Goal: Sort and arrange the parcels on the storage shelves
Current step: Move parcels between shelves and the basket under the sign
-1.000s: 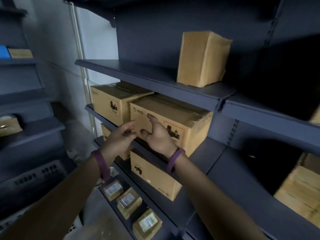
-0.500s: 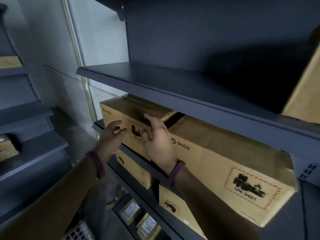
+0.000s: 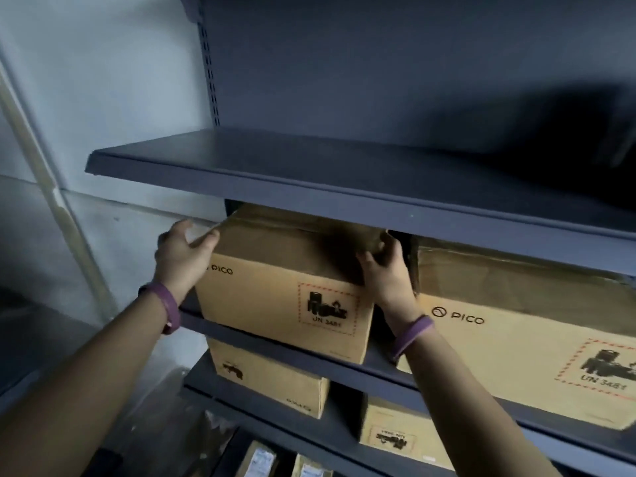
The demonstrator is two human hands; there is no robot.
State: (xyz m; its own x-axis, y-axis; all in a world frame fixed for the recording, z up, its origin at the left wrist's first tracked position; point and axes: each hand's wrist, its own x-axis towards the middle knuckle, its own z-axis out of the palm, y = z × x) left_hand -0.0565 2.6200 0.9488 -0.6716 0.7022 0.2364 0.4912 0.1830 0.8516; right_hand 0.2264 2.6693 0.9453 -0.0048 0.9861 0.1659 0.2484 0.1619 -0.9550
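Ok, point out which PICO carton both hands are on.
The left PICO carton on the middle shelf: the left hand and right hand grip its upper corners. The right PICO carton has no hand on it.

Left hand [image 3: 182, 253], right hand [image 3: 387, 270] grip box [image 3: 275, 280] (PICO-marked).
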